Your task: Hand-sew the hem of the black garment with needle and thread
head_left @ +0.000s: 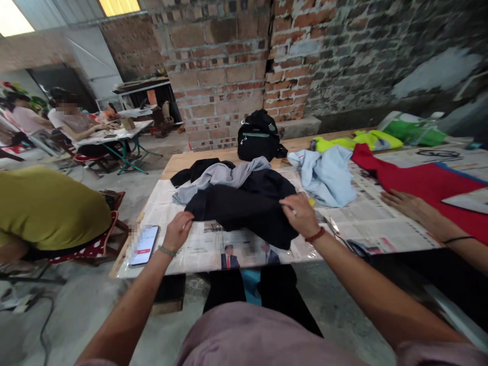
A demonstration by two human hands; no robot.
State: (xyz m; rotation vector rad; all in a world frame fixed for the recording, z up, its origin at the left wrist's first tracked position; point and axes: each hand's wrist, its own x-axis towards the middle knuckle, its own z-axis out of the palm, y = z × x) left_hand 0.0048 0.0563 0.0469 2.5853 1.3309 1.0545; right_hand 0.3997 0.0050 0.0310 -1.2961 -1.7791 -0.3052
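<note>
A black garment is stretched between my two hands over the newspaper-covered table. My left hand pinches its left edge. At the other end my right hand grips the cloth near its right edge, fingers closed. Just behind the held part lies a bunched grey garment, with more dark cloth around it. A light blue garment lies crumpled beyond my right hand. Left of my left hand a phone rests on the table with its screen lit.
A black bag stands at the table's back edge. On the right, another person's hand lies on the table beside a red cloth. Yellow-green clothing and a green-and-white bag lie farther back. A person in an olive top sits close on the left.
</note>
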